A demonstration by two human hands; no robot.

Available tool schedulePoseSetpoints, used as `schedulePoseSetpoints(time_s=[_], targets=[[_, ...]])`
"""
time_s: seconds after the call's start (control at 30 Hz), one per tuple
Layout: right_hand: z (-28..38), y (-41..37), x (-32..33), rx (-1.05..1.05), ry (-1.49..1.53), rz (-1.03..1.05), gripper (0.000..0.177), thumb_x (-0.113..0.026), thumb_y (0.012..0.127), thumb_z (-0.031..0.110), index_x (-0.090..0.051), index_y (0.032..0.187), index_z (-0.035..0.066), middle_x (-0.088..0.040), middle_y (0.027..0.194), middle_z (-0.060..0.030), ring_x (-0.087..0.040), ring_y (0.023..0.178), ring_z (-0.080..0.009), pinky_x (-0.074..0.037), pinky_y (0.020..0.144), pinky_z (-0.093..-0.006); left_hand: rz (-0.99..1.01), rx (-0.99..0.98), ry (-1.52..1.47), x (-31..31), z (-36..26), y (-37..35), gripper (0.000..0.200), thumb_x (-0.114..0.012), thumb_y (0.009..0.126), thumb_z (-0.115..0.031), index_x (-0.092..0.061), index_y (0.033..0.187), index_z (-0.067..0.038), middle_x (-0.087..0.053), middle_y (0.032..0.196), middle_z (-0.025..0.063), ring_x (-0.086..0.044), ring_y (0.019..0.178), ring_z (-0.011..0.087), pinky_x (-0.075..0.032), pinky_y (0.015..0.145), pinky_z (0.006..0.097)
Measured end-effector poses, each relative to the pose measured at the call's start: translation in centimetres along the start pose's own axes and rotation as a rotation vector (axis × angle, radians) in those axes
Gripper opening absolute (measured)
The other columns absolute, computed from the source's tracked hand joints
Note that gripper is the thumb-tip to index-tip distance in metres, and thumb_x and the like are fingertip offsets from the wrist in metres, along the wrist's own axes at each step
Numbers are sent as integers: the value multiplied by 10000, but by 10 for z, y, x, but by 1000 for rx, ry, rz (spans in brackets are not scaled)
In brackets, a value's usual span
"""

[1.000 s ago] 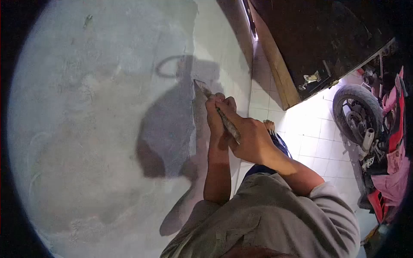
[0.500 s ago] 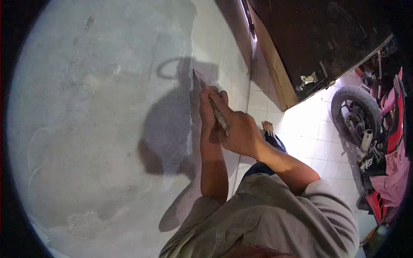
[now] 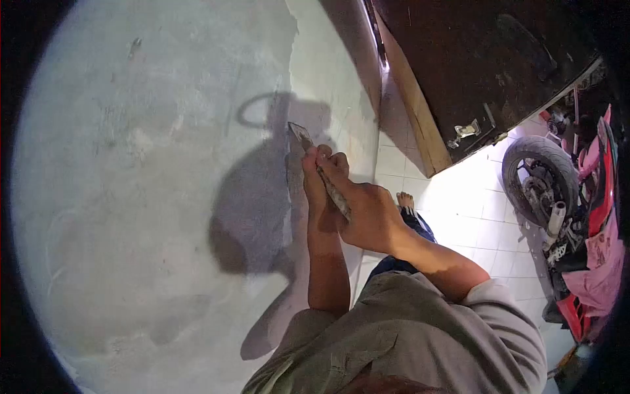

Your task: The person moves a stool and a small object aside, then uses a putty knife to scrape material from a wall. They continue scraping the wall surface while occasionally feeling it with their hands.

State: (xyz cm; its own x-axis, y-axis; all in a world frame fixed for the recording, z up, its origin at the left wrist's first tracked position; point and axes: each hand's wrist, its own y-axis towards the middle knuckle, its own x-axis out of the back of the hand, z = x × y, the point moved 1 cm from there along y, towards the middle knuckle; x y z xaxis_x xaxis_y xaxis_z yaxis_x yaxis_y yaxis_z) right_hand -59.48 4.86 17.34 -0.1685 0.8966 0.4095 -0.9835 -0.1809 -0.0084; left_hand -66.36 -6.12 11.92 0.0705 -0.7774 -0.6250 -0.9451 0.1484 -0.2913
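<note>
A scraper [image 3: 300, 134] with a flat metal blade and a stained handle is held in both hands. Its blade tip meets the wall [image 3: 151, 197] or sits very close to it, beside the ragged edge where the grey coat borders a paler strip [image 3: 331, 52]. My right hand [image 3: 369, 213] is closed around the handle. Nearer the blade, my left hand [image 3: 315, 180] is closed too, its fingers pressed against the scraper and partly hidden by my right hand. Shadows of my head and arms fall across the wall there.
A dark door [image 3: 485, 59] with a pale wooden edge and a metal latch stands at upper right. Beyond it is a red and pink motorcycle [image 3: 541, 177] on the white tiled floor [image 3: 482, 230]. My bare foot [image 3: 405, 199] shows below my arm.
Both hands and the scraper have shifted slightly down the picture along the ragged edge. More of the blade's flat face shows now. The view has also moved a little.
</note>
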Motion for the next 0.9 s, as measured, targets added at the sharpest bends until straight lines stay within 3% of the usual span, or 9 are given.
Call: schedulePoseSetpoints(time_s=[0.13,0.2,0.23,0.33,0.47,0.6,0.77,0.8,0.9], targets=[[-7,5,-1,121,23,-31,901,-691,730,56,-275,1529,78,-663,891,-295,-667,819,-465,-532,700,-510,-3,-117,-135,-2,2,9,307,-528,995,-381,-460,804,-150,-466,698,-12,-420,505,122,-330,451,245],[-11,25,-14,136,-98,-107,934,-728,684,126,-280,1491,-23,-586,1199,-327,-681,891,-438,-562,753,-486,-273,-35,111,-24,-12,6,328,-533,992,-439,-505,824,-159,-488,695,-14,-496,566,126,-394,484,260],[-13,27,-18,137,-101,-96,934,-728,684,126,-280,1491,-23,-586,1199,-327,-681,891,-438,-562,753,-486,-281,-37,103,-21,-11,6,328,-533,992,-439,-505,824,-159,-488,695,-14,-496,566,126,-394,484,260],[-8,19,-1,205,-132,-226,896,-675,713,81,-281,1517,32,-658,964,-310,-675,842,-461,-544,712,-499,324,46,6,11,5,20,364,-522,988,-519,-575,938,-162,-588,957,-6,-583,819,128,-490,688,286],[-19,-43,7,4,-241,223,906,-654,752,107,-223,1546,45,-683,950,-283,-685,854,-450,-521,802,-518,-237,-2,301,53,61,-25,464,-392,1024,-538,-595,967,-124,-567,831,5,-550,742,154,-451,646,298],[-72,-108,-33,100,-271,346,965,-682,780,207,-144,1569,68,-670,1040,-294,-661,935,-455,-523,818,-516,-112,269,369,129,108,-89,342,-484,996,-436,-593,995,-112,-593,845,24,-580,731,159,-476,649,318],[-77,-131,-63,199,32,433,869,-609,929,328,-81,1593,136,-634,1141,-315,-638,1013,-465,-503,888,-486,-343,181,336,128,103,-151,341,-528,976,-429,-602,1020,-99,-604,864,25,-582,689,131,-457,570,282],[-63,-127,-56,-34,34,632,806,-605,975,294,-125,1580,64,-549,1340,-309,-563,1233,-428,-393,1068,-407,-389,114,314,125,100,-160,347,-540,969,-428,-603,1041,-95,-606,851,22,-577,657,120,-439,519,271],[-50,-130,-65,142,81,494,712,-606,981,240,-212,1551,77,-637,1199,-254,-647,1099,-357,-456,975,-399,-391,144,380,116,78,-184,274,-542,982,-387,-576,1072,-130,-550,810,-13,-528,665,101,-410,562,262]])
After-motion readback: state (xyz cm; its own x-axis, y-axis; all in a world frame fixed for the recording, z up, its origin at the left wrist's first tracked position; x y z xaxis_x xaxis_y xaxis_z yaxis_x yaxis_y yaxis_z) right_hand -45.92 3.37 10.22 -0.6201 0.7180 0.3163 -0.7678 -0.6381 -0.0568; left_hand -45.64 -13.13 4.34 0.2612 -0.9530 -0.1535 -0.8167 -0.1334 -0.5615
